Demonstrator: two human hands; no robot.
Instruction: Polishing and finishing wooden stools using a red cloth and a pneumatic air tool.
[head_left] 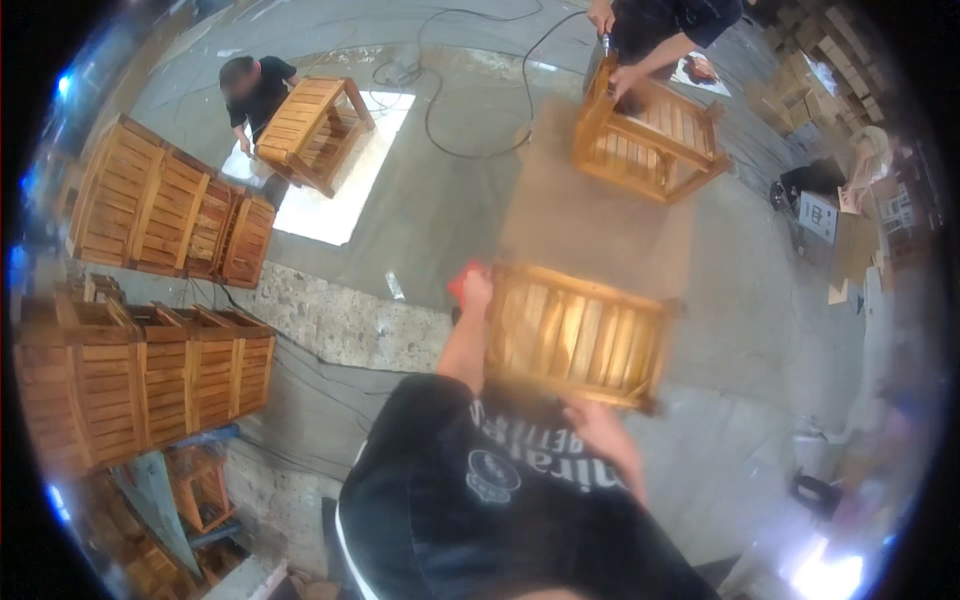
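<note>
Pale lettering crosses your black shirt, partly creased; your right hand meets a slatted wooden piece before you, its grip too blurred to tell; your left hand curls round red cloth at the piece's left end; beyond, a co-worker, head cut off.

Got two rows of orange-brown slatted wooden units along the left, plus a dark-shirted person beside a slatted wooden bench on a flat white sheet, upper left. Also see a thin dark hose or cable looped on the grey floor, top centre, and a second slatted wooden bench near another dark-clothed person. Far right, can make out piled brown cardboard boxes and a white carton.
</note>
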